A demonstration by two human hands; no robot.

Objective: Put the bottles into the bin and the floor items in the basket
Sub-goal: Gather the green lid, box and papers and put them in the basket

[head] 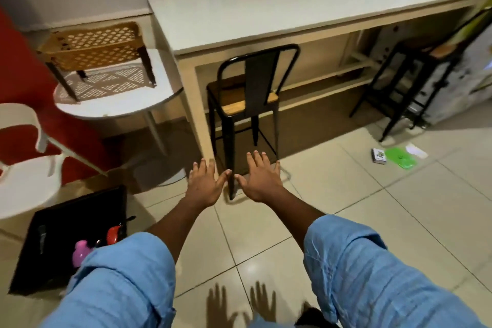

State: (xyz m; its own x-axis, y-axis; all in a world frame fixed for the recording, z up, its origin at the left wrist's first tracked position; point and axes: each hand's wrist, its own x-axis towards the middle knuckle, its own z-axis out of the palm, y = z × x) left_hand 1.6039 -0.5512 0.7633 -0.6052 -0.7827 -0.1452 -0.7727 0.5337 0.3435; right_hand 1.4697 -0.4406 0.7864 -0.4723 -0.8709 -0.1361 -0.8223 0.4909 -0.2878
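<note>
My left hand [205,185] and my right hand [259,177] are stretched out side by side, palms down, fingers spread, holding nothing. A black bin [53,237] stands on the floor at the lower left, with a red bottle [114,234] and a pink bottle [81,251] inside. A brown lattice basket [98,45] sits on the small round white table [159,88] at the left. On the floor at the right lie a small card box [378,156], a green flat item [400,160] and a white paper [416,152].
A long white counter [306,8] runs across the back, carrying a cup, jars and a box. A black metal chair [253,96] stands just beyond my hands, and black stools [415,74] to the right. A white chair [24,168] is at the far left.
</note>
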